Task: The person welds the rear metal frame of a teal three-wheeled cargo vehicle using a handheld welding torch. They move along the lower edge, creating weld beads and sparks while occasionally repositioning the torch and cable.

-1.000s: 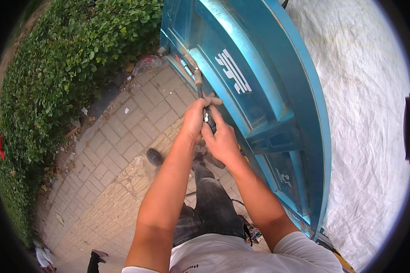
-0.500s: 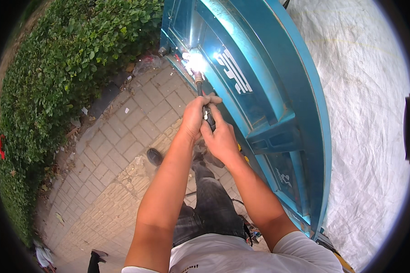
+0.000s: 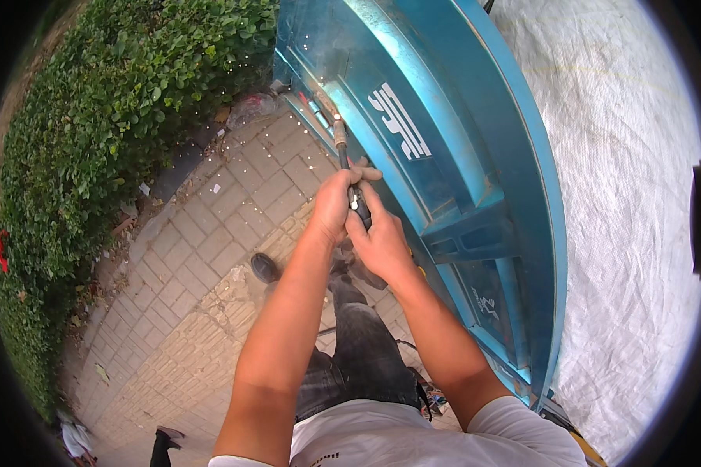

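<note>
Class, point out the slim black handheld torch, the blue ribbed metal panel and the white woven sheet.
Slim black handheld torch (image 3: 343, 156): head view, on its dark neck.
Blue ribbed metal panel (image 3: 497, 132): head view, on its broad outer band.
White woven sheet (image 3: 623, 202): head view, mid-surface.

A slim torch (image 3: 343, 154) — black handle, brownish nozzle, a small bright spot at the tip — slants away and slightly left, its nozzle end close against the far left part of a large, ribbed blue panel (image 3: 475, 117) bearing white markings.
</note>
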A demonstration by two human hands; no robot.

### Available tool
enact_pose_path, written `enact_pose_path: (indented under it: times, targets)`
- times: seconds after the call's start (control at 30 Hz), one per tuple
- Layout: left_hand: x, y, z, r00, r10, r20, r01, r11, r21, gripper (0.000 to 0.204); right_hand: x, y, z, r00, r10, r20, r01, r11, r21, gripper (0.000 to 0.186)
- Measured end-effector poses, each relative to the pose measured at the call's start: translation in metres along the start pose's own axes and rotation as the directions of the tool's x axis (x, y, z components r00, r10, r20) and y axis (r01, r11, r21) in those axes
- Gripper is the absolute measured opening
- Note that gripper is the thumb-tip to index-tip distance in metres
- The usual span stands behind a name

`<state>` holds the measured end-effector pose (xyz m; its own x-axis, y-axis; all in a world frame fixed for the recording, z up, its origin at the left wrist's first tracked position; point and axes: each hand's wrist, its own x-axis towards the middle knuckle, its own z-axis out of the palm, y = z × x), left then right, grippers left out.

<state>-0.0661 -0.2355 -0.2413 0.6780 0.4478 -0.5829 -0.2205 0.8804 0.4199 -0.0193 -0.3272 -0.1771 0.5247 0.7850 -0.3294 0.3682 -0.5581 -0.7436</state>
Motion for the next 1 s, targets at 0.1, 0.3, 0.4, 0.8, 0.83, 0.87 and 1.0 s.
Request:
enact_pose_path:
  times: [0.1, 0.3, 0.4, 0.8, 0.83, 0.87, 1.0]
  targets:
    - [0.002, -0.004, 0.0, 1.0, 0.025, -0.01, -0.025, 1.0, -0.016, 0.038, -0.001, 0.0, -0.002, 1.0, 0.011, 0.006, -0.011, 1.0, -0.01, 0.061]
    - [0.006, -0.003, -0.004, 1.0, 0.008, 0.027, -0.008, 1.0, 0.007, 0.039, 0.001, 0.0, 0.0, 1.0, 0.026, 0.006, -0.025, 0.999, -0.02, 0.061]
    - [0.004, 0.003, -0.002, 0.998, -0.026, 0.063, 0.025, 1.0, 0.008, 0.039, 0.003, -0.001, 0.0, 0.998, 0.054, 0.015, -0.053, 0.998, -0.021, 0.061]
    - [0.0, 0.009, 0.003, 0.999, -0.032, 0.043, 0.031, 0.999, 0.019, 0.038, 0.003, -0.003, 0.001, 0.999, 0.049, -0.005, -0.049, 0.998, -0.037, 0.062]
    - [0.0, 0.009, 0.002, 0.999, -0.032, 0.042, 0.032, 0.999, 0.016, 0.038, 0.003, -0.004, 0.001, 0.999, 0.05, -0.004, -0.05, 0.998, -0.036, 0.062]
    - [0.0, 0.009, 0.002, 0.999, -0.033, 0.041, 0.033, 0.999, 0.012, 0.038, 0.003, -0.005, 0.001, 0.999, 0.054, -0.001, -0.054, 0.998, -0.038, 0.062]
    - [0.001, 0.006, 0.005, 1.0, 0.003, -0.002, -0.003, 1.0, -0.009, 0.038, 0.003, -0.007, -0.001, 0.998, 0.058, 0.007, -0.058, 0.998, -0.03, 0.062]
